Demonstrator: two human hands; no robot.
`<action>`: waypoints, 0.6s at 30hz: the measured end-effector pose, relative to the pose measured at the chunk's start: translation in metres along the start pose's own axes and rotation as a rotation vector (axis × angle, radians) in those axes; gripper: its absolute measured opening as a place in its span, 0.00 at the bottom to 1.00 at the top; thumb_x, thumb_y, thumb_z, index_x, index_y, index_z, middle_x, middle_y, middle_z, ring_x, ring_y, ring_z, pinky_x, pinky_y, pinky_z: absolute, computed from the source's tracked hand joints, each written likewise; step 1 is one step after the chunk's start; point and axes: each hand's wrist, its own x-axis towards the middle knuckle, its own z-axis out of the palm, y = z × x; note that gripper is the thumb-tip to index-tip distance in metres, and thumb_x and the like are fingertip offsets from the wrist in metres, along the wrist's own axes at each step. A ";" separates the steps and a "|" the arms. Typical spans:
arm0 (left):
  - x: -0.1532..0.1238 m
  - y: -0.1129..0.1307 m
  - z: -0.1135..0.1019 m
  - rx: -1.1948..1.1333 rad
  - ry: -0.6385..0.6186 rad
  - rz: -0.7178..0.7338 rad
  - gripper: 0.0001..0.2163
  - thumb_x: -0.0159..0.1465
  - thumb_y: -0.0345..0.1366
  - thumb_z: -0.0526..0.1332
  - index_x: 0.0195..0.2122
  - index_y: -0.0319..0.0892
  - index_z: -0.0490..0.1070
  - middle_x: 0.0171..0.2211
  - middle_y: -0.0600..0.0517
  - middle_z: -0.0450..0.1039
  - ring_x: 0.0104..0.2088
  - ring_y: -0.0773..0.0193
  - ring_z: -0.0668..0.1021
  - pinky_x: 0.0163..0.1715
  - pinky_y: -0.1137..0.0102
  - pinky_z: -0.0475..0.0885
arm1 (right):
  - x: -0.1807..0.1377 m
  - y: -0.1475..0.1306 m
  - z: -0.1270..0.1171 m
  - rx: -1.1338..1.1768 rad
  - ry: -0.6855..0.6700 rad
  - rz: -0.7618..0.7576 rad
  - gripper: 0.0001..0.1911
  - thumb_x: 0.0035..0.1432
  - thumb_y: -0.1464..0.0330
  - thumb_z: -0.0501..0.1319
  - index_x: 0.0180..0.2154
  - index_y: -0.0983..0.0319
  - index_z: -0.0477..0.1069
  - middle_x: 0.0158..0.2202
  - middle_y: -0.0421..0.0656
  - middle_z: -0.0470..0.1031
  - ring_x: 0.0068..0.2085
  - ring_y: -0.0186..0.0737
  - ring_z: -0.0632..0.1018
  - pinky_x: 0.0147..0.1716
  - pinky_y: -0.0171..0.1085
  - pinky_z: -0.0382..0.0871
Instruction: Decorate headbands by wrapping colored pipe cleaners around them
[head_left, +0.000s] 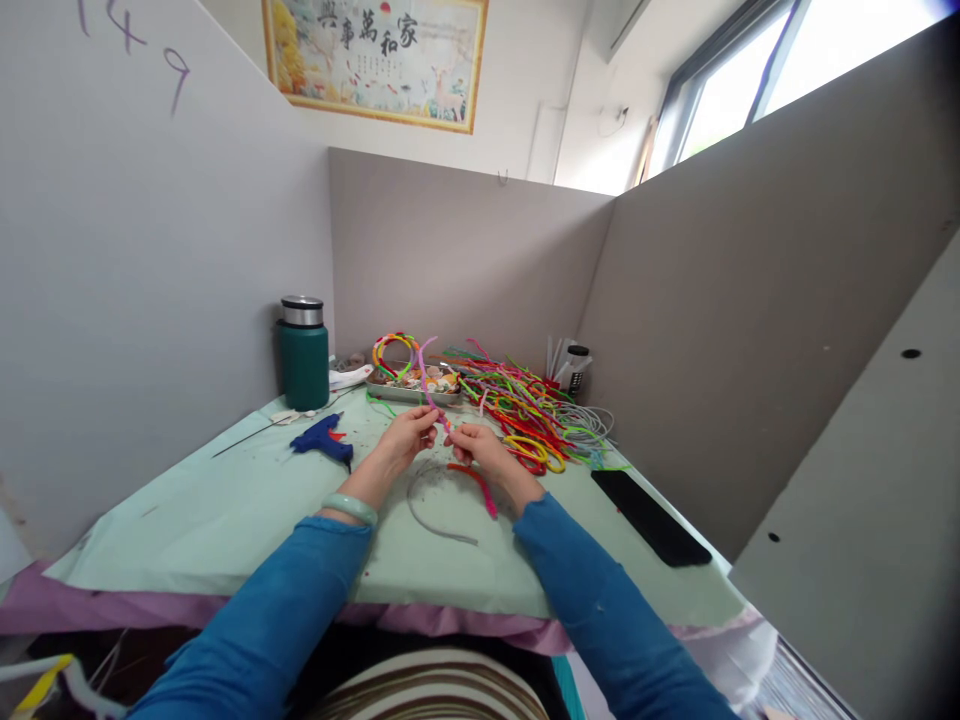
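Observation:
Both my hands meet over the middle of the pale green table cover (225, 510). My left hand (405, 440) pinches a pink pipe cleaner (426, 378) that rises up and away from my fingers. My right hand (480, 448) is closed on the lower end of the same pink pipe cleaner, where it wraps a thin grey headband (431, 520). The headband curves down onto the table below my hands. A red-and-pink wrapped stretch (480, 485) runs beside my right wrist. A jade bangle (349, 508) sits on my left wrist.
A blue glue gun (322, 438) lies left of my hands. A green flask (304, 355) stands at the back left. A tray (412, 388) with small pieces and a pile of coloured pipe cleaners (525, 410) lie behind. A black phone (649, 515) lies at right. Grey partitions enclose the table.

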 end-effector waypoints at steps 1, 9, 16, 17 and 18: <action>0.000 0.001 0.001 -0.042 -0.024 0.013 0.13 0.47 0.37 0.69 0.30 0.38 0.71 0.19 0.57 0.65 0.17 0.75 0.66 0.16 0.77 0.59 | 0.000 -0.001 0.000 0.121 -0.059 0.036 0.12 0.53 0.61 0.58 0.25 0.63 0.68 0.16 0.36 0.63 0.19 0.29 0.62 0.22 0.32 0.55; 0.004 0.000 -0.006 -0.032 0.163 0.003 0.10 0.49 0.34 0.67 0.31 0.38 0.69 0.23 0.56 0.68 0.15 0.76 0.65 0.15 0.77 0.59 | 0.001 0.009 -0.004 0.179 -0.119 0.084 0.14 0.51 0.59 0.61 0.26 0.65 0.69 0.21 0.40 0.70 0.18 0.28 0.63 0.19 0.30 0.55; 0.002 -0.002 -0.005 0.110 0.137 -0.102 0.13 0.47 0.40 0.69 0.30 0.38 0.71 0.26 0.53 0.71 0.17 0.76 0.65 0.17 0.76 0.62 | 0.003 0.012 -0.003 0.051 -0.018 0.077 0.13 0.51 0.61 0.60 0.24 0.65 0.69 0.20 0.40 0.71 0.18 0.27 0.64 0.19 0.29 0.57; 0.001 -0.003 -0.004 0.157 0.121 -0.111 0.14 0.45 0.40 0.69 0.30 0.38 0.72 0.25 0.53 0.71 0.18 0.75 0.66 0.18 0.76 0.63 | 0.003 0.012 -0.002 0.031 -0.013 0.074 0.14 0.52 0.60 0.59 0.24 0.65 0.69 0.20 0.40 0.71 0.18 0.28 0.64 0.18 0.29 0.57; 0.000 -0.004 -0.003 0.207 0.113 -0.116 0.15 0.44 0.41 0.70 0.30 0.38 0.72 0.25 0.53 0.71 0.18 0.75 0.66 0.18 0.76 0.62 | 0.002 0.012 -0.002 0.011 -0.010 0.068 0.15 0.53 0.60 0.59 0.24 0.65 0.69 0.20 0.40 0.70 0.18 0.28 0.64 0.18 0.29 0.57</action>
